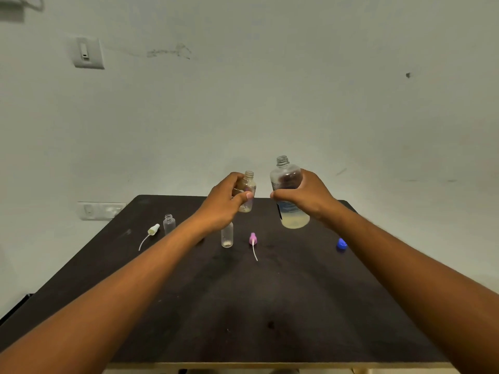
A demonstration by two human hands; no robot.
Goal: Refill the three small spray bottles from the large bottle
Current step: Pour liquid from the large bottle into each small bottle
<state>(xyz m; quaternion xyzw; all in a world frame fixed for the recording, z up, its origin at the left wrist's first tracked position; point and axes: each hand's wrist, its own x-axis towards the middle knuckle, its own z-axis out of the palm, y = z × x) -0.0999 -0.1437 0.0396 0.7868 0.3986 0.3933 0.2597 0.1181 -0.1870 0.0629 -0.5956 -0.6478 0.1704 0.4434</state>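
Held two uncapped bottles upright above the dark table (pixel 270 306).
Gripped a small spray bottle (pixel 248 190) in left hand (pixel 225 203), fingers curled round; wrapped right hand (pixel 310 197) round large bottle (pixel 288 193), close beside, apart.

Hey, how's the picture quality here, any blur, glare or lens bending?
Head view: dim, soft lighting with no glare; wide-angle bending stretches both forearms toward the corners; left hand and its small spray bottle look slightly soft, the large bottle in the right hand a little sharper.
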